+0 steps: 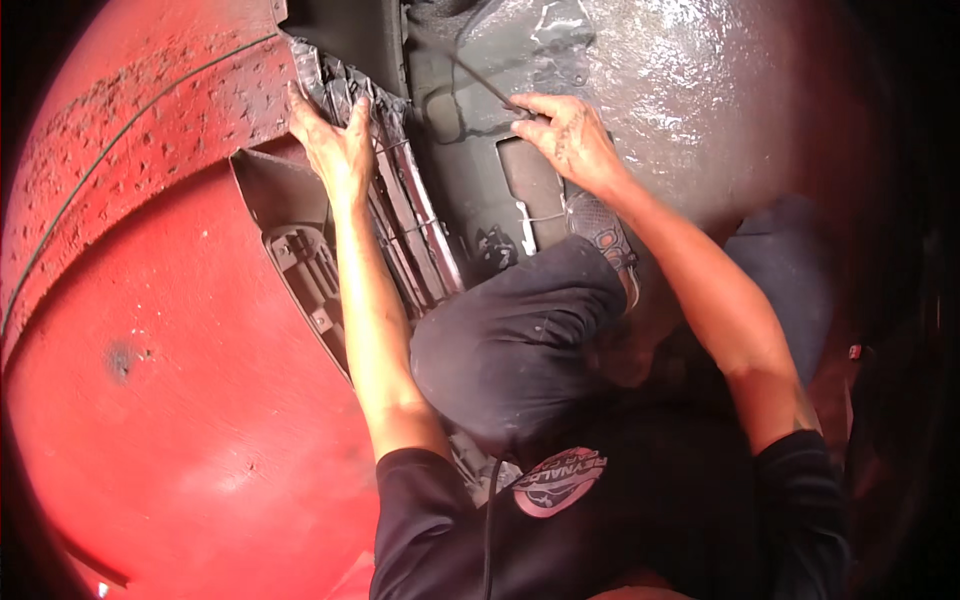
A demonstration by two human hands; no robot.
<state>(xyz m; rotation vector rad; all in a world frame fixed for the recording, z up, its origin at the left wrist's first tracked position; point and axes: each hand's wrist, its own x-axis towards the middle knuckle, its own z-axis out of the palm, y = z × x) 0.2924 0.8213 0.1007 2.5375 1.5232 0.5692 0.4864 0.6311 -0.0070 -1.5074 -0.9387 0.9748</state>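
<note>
Across the red surface [200, 400], a thin dark cord [200, 67] curves up toward that surface's top right corner, where a dark panel [345, 35] begins. Along the same surface's right edge lies a dark vented piece [275, 190], just left of the left forearm. Next comes the slatted strip [408, 215], its long axis slanting from the left hand [338, 150] down and right toward the bent leg [515, 345]. The left hand is spread over the strip's ragged upper end, fingers on one side and thumb on the other; how firmly that grip presses, I cannot tell. Farther right, beside the grey surface's glossy part [690, 90], the right hand [568, 140] pinches a thin rod [480, 82] between thumb and fingers. The rod points up and left from this grip, so its line passes above the left hand. The ragged end lies left of the right grip, well apart from it; the left hand is nearer, touching it.
</note>
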